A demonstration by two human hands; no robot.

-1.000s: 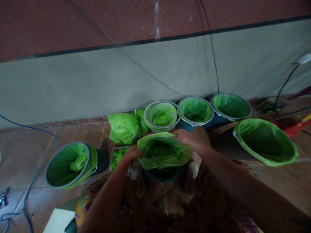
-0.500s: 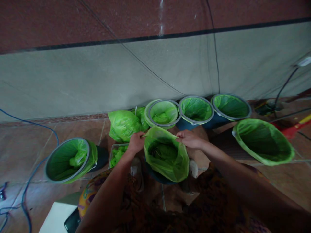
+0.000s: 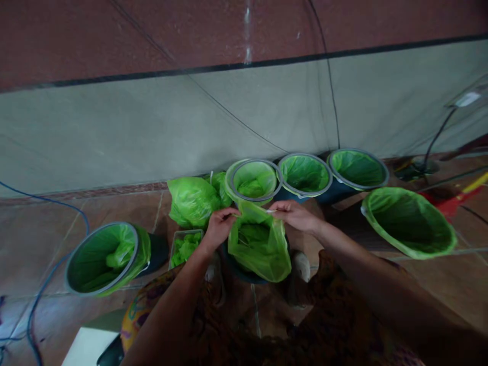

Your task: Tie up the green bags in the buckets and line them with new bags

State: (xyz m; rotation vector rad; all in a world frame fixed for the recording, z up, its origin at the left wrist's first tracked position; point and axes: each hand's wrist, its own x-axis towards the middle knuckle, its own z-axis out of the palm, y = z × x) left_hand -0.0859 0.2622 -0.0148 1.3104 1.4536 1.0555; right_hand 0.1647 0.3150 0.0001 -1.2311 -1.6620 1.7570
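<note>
Pinching green bag by far edge: left hand, right hand, each grip narrow. Mouth faces up, long axis roughly upright.

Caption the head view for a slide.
Left hand and right hand grip the far edge of a translucent green plastic bag in a round dark-blue bin.

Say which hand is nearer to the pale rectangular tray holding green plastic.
Left: left hand is just right of the tray; right hand is farther right, at the green plastic bag.
</note>
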